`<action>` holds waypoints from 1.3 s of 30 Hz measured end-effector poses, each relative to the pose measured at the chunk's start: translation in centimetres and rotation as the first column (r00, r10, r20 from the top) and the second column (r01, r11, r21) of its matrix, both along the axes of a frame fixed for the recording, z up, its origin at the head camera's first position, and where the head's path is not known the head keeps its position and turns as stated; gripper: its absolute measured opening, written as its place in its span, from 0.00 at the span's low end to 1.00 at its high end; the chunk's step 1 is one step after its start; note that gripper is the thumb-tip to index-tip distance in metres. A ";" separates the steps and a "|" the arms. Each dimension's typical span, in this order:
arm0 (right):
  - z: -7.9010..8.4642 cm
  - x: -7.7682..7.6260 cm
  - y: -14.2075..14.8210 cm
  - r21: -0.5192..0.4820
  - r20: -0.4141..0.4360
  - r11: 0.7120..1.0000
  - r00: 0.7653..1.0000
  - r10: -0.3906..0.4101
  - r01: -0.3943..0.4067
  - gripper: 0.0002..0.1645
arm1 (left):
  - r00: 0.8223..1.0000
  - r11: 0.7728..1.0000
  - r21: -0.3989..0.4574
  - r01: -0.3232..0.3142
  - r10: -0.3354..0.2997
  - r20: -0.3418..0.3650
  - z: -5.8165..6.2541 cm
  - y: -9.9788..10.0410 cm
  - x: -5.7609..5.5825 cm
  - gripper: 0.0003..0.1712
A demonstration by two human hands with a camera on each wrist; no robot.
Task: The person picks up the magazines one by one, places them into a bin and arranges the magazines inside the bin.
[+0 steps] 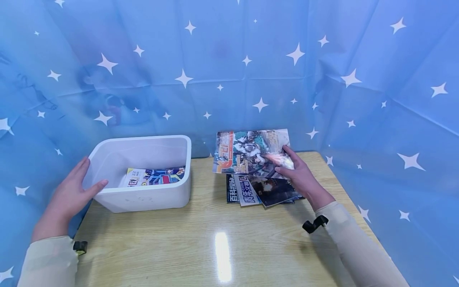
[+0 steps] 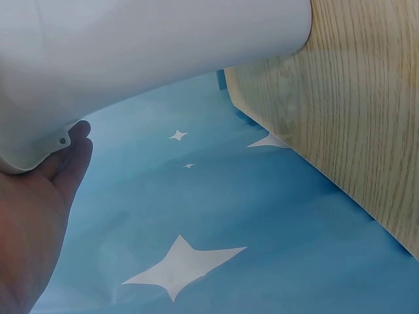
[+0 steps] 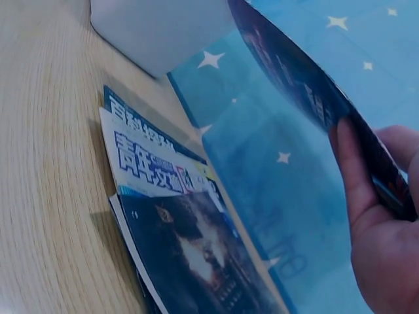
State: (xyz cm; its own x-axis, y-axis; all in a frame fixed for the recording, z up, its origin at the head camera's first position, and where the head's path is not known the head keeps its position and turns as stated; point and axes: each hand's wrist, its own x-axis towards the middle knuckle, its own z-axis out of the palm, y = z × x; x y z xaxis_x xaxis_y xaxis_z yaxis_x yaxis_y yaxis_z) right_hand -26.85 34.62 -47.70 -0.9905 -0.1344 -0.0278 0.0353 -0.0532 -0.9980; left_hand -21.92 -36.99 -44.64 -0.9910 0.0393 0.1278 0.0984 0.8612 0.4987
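My right hand pinches a magazine with a colourful armoured-figure cover by its right edge, above a fanned stack. In the right wrist view this magazine shows nearly edge-on, with fingers on both its sides. Beneath it lie several magazines on the table, the top one a dark magazine with a fiery picture. At the left, my left hand holds the front left corner of a white bin, thumb over the rim and fingers along the outer side. Inside the bin lies a colourful magazine.
The wooden table carries the bin on the left and the stack on the right. A blue curtain with white stars hangs behind and along both sides. In the left wrist view, the table edge runs close beside the bin.
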 end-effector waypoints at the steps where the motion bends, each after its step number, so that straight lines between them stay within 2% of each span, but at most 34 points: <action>1: 0.1 0.0 -0.1 -0.001 0.000 1.000 1.000 0.001 -0.001 0.58 | 1.000 1.000 0.000 0.002 -0.002 -0.002 0.0 0.0 0.0 0.60; 17: 1.9 0.4 -1.8 0.062 -0.019 0.998 1.000 0.003 -0.002 0.58 | 1.000 1.000 0.001 0.000 0.000 -0.002 0.1 0.1 0.1 0.60; 27: 2.8 0.3 -2.9 0.022 -0.012 1.000 1.000 0.016 -0.016 0.58 | 1.000 1.000 0.002 0.003 -0.003 -0.005 0.1 0.0 0.0 0.60; 35: 3.7 0.0 -3.9 0.061 -0.015 0.998 1.000 0.020 -0.019 0.58 | 1.000 1.000 -0.006 -0.006 0.006 -0.002 0.1 0.2 0.0 0.60; 39: 3.9 -0.1 -4.5 0.038 -0.022 0.999 0.999 0.031 -0.030 0.59 | 1.000 1.000 -0.002 -0.004 0.004 -0.002 0.1 0.1 0.0 0.61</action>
State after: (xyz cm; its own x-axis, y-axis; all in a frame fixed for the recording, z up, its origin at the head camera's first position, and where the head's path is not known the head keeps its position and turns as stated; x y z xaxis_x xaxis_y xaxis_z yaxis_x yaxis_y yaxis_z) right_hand -27.00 30.14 -43.76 -0.9864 -0.1638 -0.0107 0.0133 -0.0148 -0.9998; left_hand -21.94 -36.91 -44.59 -0.9909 0.0357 0.1302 0.0963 0.8624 0.4969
